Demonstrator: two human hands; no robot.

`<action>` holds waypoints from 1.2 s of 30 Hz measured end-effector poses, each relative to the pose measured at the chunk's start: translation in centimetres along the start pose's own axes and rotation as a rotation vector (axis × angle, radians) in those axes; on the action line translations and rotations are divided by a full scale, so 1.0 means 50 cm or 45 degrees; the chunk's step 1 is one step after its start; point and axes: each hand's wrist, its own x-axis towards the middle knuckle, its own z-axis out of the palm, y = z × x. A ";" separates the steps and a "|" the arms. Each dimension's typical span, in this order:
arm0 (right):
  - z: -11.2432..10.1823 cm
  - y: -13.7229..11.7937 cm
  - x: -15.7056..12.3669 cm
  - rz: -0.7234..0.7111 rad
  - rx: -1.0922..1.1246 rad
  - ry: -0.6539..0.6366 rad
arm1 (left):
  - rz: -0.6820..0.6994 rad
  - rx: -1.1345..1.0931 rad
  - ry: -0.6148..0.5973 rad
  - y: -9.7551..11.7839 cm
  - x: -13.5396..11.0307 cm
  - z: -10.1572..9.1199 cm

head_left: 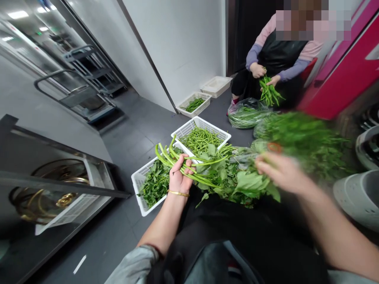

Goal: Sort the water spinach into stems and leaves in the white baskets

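My left hand point(180, 176) is closed round a bundle of long green stems with leaves point(204, 167), held over my lap. The stem ends point left, above a white basket of picked leaves point(149, 185). My right hand point(281, 170) is blurred by motion at the leafy end of the bundle point(251, 183). Its fingers are smeared, so its grip is unclear. A second white basket point(201, 136) behind holds thin green stems.
A person sits at the back right, both hands on a bunch of greens point(269, 92), a clear bag of greens point(247, 114) before them. Two more white baskets point(194, 104) point(216, 85) stand by the wall. A metal cart point(77, 98) is at left, grey tubs point(358, 197) at right.
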 end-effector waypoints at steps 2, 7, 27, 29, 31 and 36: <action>0.055 -0.031 0.024 -0.155 -0.246 -0.042 | -0.065 -0.054 0.022 -0.002 -0.001 0.000; 0.165 -0.065 0.088 -0.357 -0.658 -0.244 | -0.195 -0.106 0.029 -0.018 -0.004 -0.006; 0.146 -0.066 0.091 -0.299 -0.370 -0.488 | -0.013 0.318 -0.141 -0.066 -0.019 0.002; 0.167 -0.073 0.110 -0.405 -0.427 -0.598 | -0.041 0.319 -0.151 -0.063 -0.019 -0.005; 0.175 -0.081 0.117 -0.533 -0.455 -0.703 | -0.125 0.368 -0.181 -0.065 -0.021 -0.015; 0.156 -0.097 0.070 -0.706 -0.501 -0.954 | -0.315 0.418 -0.250 -0.062 -0.024 -0.041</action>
